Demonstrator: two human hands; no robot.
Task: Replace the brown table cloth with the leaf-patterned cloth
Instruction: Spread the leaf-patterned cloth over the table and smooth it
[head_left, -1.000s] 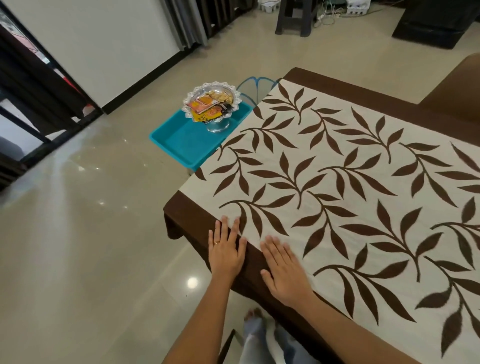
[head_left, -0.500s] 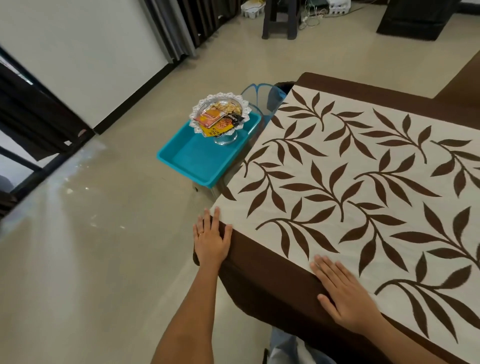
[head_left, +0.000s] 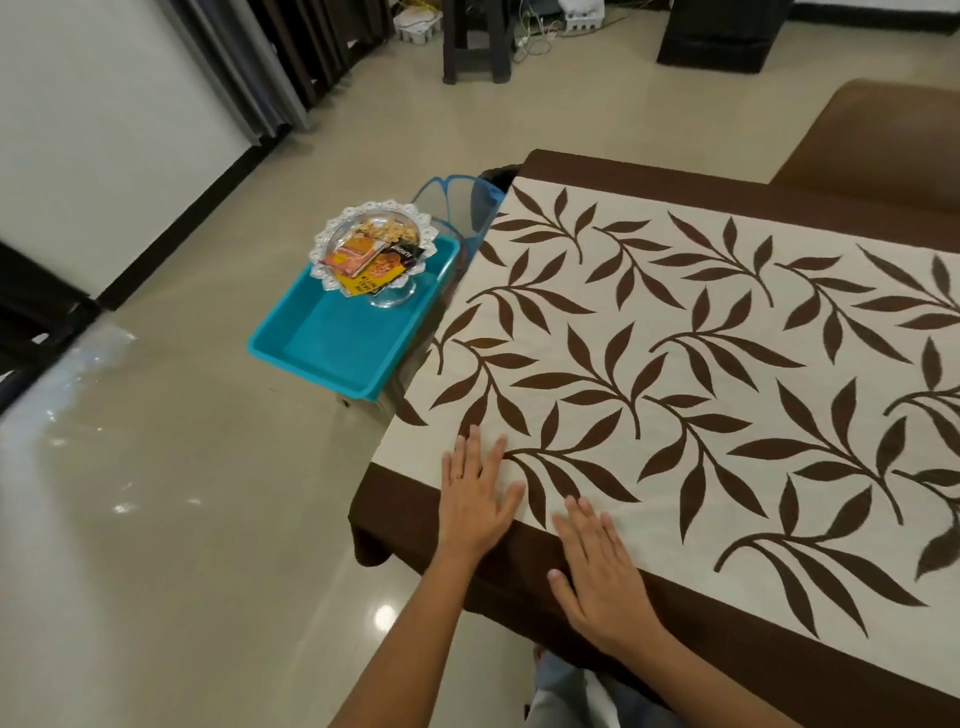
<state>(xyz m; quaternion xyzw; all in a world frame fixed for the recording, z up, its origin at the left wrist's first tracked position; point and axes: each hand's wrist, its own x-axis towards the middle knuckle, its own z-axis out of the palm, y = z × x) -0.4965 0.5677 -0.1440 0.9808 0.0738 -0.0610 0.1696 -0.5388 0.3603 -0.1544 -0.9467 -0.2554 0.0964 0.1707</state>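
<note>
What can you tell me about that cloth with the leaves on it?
The leaf-patterned cloth is cream with dark brown leafy sprigs and a plain brown border. It looks like soft woven fabric. It lies spread flat over the table, its brown edge hanging over the near side and corner. The left hand and the right hand both rest flat on it near that corner, fingers straight.

Cloth-covered surface (head_left: 727, 395) flat and bare past both hands; open sweep toward far edge and right. Left hand (head_left: 475, 499) and right hand (head_left: 597, 577) lie flat near corner, close together, narrow gap between. Off left edge: blue tray (head_left: 322, 343) with snack dish (head_left: 371, 254), just beside surface. Brown seat (head_left: 878, 140) borders far right corner. Floor (head_left: 182, 519) open at left.
</note>
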